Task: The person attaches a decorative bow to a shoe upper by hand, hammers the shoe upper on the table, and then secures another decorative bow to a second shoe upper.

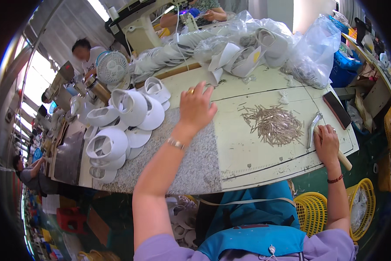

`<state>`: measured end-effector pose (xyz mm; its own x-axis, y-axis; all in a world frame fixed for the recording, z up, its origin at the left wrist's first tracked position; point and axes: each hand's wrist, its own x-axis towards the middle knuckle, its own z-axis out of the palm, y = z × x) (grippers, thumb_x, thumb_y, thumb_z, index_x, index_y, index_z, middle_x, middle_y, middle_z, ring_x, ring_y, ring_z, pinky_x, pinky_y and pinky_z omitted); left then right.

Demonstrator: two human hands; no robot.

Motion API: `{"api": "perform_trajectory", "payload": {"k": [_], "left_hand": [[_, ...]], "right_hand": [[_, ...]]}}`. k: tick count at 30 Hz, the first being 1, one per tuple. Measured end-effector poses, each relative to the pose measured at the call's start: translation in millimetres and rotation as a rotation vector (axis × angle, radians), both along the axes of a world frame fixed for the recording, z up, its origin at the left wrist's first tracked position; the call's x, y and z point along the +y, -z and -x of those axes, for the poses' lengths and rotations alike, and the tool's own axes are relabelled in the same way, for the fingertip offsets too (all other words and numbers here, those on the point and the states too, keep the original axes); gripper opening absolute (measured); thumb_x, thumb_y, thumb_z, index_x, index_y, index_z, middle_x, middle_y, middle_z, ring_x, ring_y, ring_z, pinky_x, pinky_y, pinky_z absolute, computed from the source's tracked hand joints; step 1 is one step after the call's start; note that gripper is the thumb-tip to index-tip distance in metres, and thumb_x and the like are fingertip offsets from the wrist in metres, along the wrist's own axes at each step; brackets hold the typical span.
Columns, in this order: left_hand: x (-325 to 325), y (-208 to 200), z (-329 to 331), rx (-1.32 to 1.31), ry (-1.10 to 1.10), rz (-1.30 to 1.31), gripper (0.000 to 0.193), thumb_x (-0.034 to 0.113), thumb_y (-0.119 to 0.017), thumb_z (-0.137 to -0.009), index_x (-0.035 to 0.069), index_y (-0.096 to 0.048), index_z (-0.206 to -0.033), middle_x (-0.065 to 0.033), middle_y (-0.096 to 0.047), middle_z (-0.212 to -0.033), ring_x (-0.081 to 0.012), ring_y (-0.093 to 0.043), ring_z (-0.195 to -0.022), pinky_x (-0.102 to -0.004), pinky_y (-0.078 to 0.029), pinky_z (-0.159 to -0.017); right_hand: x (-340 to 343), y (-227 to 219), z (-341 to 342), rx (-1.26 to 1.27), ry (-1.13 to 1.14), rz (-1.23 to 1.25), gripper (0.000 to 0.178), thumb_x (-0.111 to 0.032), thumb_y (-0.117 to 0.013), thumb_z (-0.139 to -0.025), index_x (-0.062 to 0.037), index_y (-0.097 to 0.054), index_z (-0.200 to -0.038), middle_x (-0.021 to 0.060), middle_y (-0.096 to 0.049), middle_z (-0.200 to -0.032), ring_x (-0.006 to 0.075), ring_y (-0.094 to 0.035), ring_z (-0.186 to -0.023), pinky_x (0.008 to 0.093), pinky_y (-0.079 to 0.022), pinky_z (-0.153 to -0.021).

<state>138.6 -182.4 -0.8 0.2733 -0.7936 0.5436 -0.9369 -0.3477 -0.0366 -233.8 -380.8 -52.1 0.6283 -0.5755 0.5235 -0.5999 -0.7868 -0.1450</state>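
My left hand (196,106) is raised over the table with its fingers apart and nothing in them. Beyond its fingertips lie loose white visor pieces (245,61). At the right side of the table, my right hand (327,142) is closed round the wooden handle (344,161) of a hammer, whose curved metal head (312,129) lies to the left of the fingers. Between my hands is a heap of small, thin greyish-brown strips (274,125). Stacked white sun visors (130,108) stand left of my left hand.
A dark rectangular block (336,109) lies at the table's right edge. Plastic bags (315,52) and a row of nested white pieces (160,58) line the back. A small fan (112,67) stands far left. Yellow baskets (311,213) sit below the front edge. Co-workers sit beyond.
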Motion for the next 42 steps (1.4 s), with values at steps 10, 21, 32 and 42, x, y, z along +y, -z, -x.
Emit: {"api": "perform_trajectory", "payload": {"k": [10,21,32,42], "left_hand": [[-158,8,-85,0.502,-0.182,0.038,0.026,0.029,-0.061,-0.078,0.005,-0.066,-0.086,-0.0131,-0.068,-0.085,-0.0313,-0.065,-0.082,-0.0425,-0.05,-0.07],[-106,-35,-38,0.905,0.14,0.526,0.016,0.012,-0.062,-0.086,-0.001,-0.065,-0.077,-0.0029,-0.059,-0.063,-0.0089,-0.055,-0.056,-0.0277,-0.048,-0.052],[2,-29,10,1.647,0.241,0.793,0.015,0.011,-0.057,-0.091,0.001,-0.062,-0.102,-0.0045,-0.065,-0.091,-0.0137,-0.063,-0.078,-0.029,-0.056,-0.065],[119,24,60,1.896,0.152,1.046,0.02,0.01,-0.049,-0.096,0.002,-0.055,-0.114,-0.0088,-0.065,-0.102,-0.0164,-0.065,-0.089,-0.0333,-0.059,-0.074]], "right_hand": [[8,-3,0,-0.052,0.008,-0.068,0.022,-0.012,-0.061,-0.078,-0.0021,-0.058,-0.098,0.015,-0.057,-0.09,0.0341,-0.055,-0.084,0.0436,-0.044,-0.075],[14,-58,-151,-0.417,-0.548,-0.212,0.044,-0.011,-0.065,-0.077,-0.0033,-0.052,-0.118,0.0185,-0.055,-0.109,0.0365,-0.054,-0.105,0.0424,-0.045,-0.088],[21,-40,-219,-0.118,-0.589,-0.046,0.055,0.0,-0.06,-0.075,-0.0057,-0.042,-0.127,0.013,-0.053,-0.121,0.0323,-0.063,-0.088,0.0407,-0.051,-0.076],[19,-30,-216,0.042,-0.742,-0.085,0.057,0.002,-0.062,-0.073,-0.0078,-0.045,-0.127,0.0121,-0.052,-0.124,0.032,-0.058,-0.102,0.0398,-0.047,-0.088]]}}
